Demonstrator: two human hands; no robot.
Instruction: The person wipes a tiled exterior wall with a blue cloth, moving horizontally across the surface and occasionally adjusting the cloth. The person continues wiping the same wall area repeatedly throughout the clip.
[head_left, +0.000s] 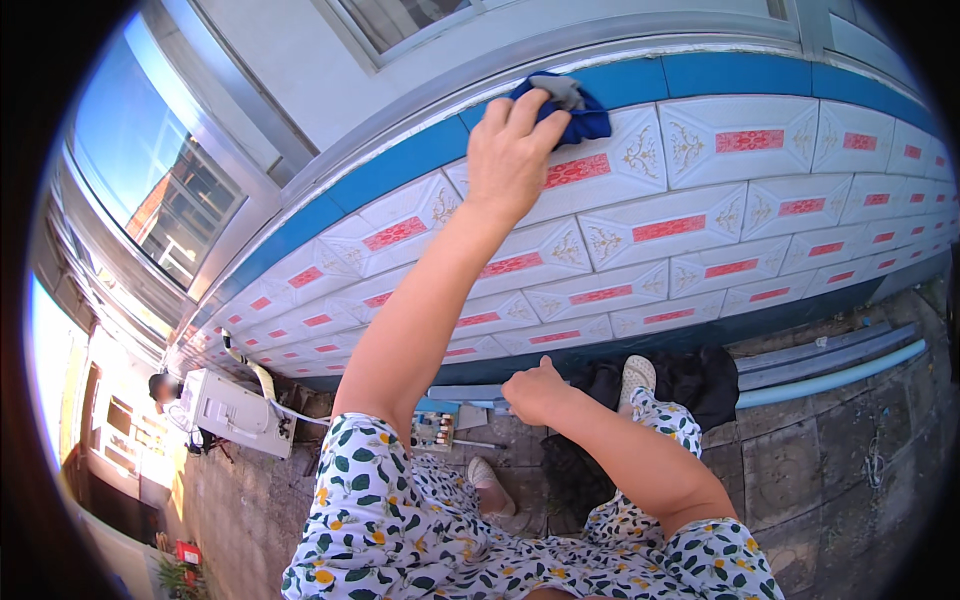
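My left hand (514, 146) is raised against the upper part of a tiled outside wall, with the fingertips closed over a dark blue and grey cloth (589, 120). The cloth is bunched and overlaps a band of plain blue tiles (622, 81) and the patterned tile just below. White tiles (739, 142) with red panels and gold scrolls cover the wall underneath. Lower down, my right hand (538, 391) hangs before the wall's dark base, its fingers curled and one digit pointing up. Nothing shows in it, though its palm side is hidden.
A metal-framed window (157, 172) stands at left. Below it are an outdoor air-conditioner unit (240, 412) and a partly seen person (163, 388). A box of small bottles (433, 430), black fabric (705, 386), grey metal profiles (817, 352) and a light blue pipe (832, 373) lie along the wall's foot.
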